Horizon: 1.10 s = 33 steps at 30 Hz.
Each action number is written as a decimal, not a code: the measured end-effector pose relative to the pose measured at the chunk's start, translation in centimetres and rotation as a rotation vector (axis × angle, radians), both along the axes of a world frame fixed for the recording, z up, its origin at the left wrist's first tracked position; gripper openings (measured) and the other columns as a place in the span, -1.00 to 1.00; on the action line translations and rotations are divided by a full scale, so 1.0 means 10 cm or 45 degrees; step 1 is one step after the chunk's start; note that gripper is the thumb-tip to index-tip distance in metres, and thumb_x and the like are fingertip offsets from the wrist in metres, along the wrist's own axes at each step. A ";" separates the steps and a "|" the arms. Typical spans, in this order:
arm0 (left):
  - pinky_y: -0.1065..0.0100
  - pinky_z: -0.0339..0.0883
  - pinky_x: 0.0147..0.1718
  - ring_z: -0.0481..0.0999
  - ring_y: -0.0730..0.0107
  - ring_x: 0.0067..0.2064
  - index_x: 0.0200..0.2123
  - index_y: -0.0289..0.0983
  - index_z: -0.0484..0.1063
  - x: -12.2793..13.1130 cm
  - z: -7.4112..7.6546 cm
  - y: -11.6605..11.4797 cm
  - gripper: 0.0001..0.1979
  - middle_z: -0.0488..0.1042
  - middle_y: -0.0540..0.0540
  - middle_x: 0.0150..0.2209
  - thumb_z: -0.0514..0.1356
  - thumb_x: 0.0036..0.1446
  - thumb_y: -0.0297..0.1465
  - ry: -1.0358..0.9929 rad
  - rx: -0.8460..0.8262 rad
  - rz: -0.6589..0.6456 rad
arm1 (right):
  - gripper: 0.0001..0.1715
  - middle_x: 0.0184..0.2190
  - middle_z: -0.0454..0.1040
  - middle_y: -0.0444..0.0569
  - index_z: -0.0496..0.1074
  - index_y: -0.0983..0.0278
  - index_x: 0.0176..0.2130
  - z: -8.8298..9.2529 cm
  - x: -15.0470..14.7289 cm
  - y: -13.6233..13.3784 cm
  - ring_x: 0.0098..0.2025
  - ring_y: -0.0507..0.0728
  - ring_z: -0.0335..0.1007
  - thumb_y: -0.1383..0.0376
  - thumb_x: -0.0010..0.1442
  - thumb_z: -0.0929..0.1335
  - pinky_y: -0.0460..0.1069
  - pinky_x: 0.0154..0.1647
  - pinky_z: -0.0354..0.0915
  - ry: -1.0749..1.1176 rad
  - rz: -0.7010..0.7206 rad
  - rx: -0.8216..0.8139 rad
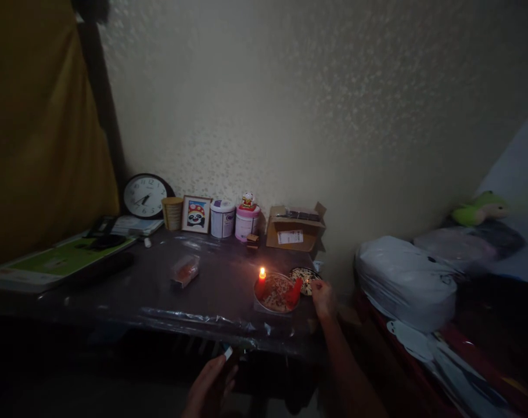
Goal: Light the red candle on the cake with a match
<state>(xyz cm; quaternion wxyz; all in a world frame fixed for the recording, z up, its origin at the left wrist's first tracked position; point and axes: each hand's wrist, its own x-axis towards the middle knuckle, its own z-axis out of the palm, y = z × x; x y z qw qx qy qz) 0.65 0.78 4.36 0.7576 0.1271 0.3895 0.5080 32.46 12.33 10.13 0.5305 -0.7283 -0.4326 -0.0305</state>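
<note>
My right hand (323, 297) is closed in a pinch at the right edge of a round dish (305, 277) of pale, stick-like bits. A small orange glint shows near its fingertips; what they hold is too small to make out. Left of it, a lit red candle (262, 285) stands upright at the edge of a round shallow pan (276, 309) with speckled reddish-brown contents. A second red candle (294, 292), with no flame, leans at the pan's right side. Below the table edge, my left hand (209, 386) is closed around a small white-and-teal object (228, 352), mostly hidden by the fingers.
On the dark, plastic-covered table (220, 284) lies a clear-wrapped packet (186, 270). Along the wall stand a clock (146, 196), a framed panda picture (196, 215), two tubs (222, 219) and an open cardboard box (294, 232). White bags (403, 281) are piled at right.
</note>
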 end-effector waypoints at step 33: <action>0.35 0.32 -0.25 0.47 0.24 -0.30 -0.44 -0.27 0.47 -0.03 0.15 -0.17 -0.70 0.53 -0.04 -0.44 0.33 -0.24 -0.20 0.620 0.581 -0.186 | -0.91 -0.32 0.44 -0.09 0.40 0.25 -0.30 -0.09 -1.77 -1.57 -0.24 0.07 0.38 0.34 0.11 0.32 -0.08 -0.18 0.27 0.123 1.087 -0.259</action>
